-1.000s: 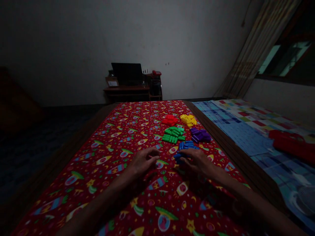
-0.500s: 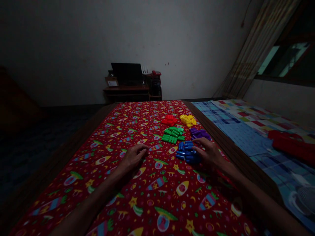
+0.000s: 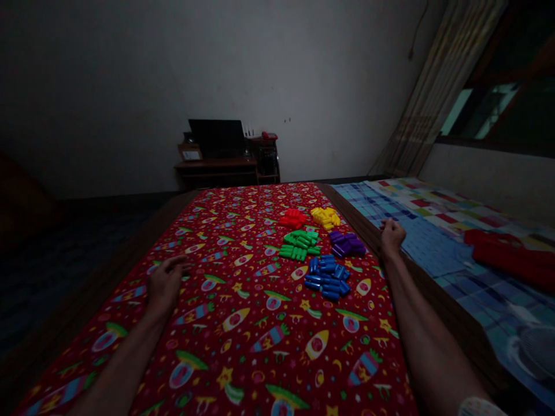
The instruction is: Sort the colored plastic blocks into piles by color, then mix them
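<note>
Five piles of small glossy pieces lie on a red patterned cloth (image 3: 255,312): red (image 3: 293,218), yellow (image 3: 325,218), green (image 3: 299,245), purple (image 3: 347,244) and blue (image 3: 327,278). The blue pile is nearest to me. On the cloth's left side rests my left hand (image 3: 165,283), its fingers loosely bent and apart, holding nothing. My right hand (image 3: 392,236) is at the right edge of the cloth, right of the purple pile, with its fingers curled closed. Whether anything is inside those fingers is hidden.
A desk (image 3: 217,163) with a black monitor (image 3: 217,137) stands against the far wall. To the right are a blue plaid sheet (image 3: 416,237), a folded red cloth (image 3: 511,257) and a fan (image 3: 537,346). A curtain (image 3: 425,98) hangs by the window.
My left hand has moved left across the cloth. My right hand has left the blue pile, moved right and away from me, and closed. The view has shifted slightly.
</note>
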Tool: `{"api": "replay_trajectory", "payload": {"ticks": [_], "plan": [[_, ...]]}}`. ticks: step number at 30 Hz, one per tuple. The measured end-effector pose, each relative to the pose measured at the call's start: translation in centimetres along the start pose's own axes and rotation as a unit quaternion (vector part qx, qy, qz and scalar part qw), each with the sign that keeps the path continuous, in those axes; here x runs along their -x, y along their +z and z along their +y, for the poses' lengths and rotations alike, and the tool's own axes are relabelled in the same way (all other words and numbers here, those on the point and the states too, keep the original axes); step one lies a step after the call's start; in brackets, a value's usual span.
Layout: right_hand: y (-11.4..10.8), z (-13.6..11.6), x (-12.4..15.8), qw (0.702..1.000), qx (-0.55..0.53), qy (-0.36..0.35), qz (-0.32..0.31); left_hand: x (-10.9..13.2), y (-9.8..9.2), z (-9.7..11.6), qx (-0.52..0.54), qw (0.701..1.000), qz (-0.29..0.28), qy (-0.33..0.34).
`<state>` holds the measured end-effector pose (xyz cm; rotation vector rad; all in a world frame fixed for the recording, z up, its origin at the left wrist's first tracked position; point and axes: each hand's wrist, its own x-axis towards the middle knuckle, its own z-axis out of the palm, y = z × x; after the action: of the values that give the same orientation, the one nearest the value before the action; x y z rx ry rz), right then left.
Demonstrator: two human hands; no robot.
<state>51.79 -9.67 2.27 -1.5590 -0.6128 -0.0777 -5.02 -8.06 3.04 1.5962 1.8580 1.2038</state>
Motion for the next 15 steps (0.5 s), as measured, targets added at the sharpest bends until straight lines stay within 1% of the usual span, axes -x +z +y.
{"api": "replay_trajectory", "payload": {"ticks": [2,3,7,11,15], "plan": [[0.1,1.7,0.8,1.0,0.019,0.004,-0.014,0.0,-0.3,0.1,0.077,0.993,0.043,-0.079],[0.0,2.3,1.1,0.999,0.028,0.005,-0.021,0.1,-0.4,0.3,0.107,0.987,0.053,-0.103],[0.1,3.5,1.4,0.997,0.063,-0.02,-0.029,0.1,-0.2,0.8,0.141,0.981,0.064,-0.116],[0.2,3.7,1.3,0.995,0.075,-0.042,-0.045,-0.1,-0.2,0.6,0.149,0.979,0.07,-0.121],[0.2,3.5,1.5,0.994,0.082,-0.053,-0.045,-0.1,-0.3,0.4,0.123,0.983,0.065,-0.116]]}}
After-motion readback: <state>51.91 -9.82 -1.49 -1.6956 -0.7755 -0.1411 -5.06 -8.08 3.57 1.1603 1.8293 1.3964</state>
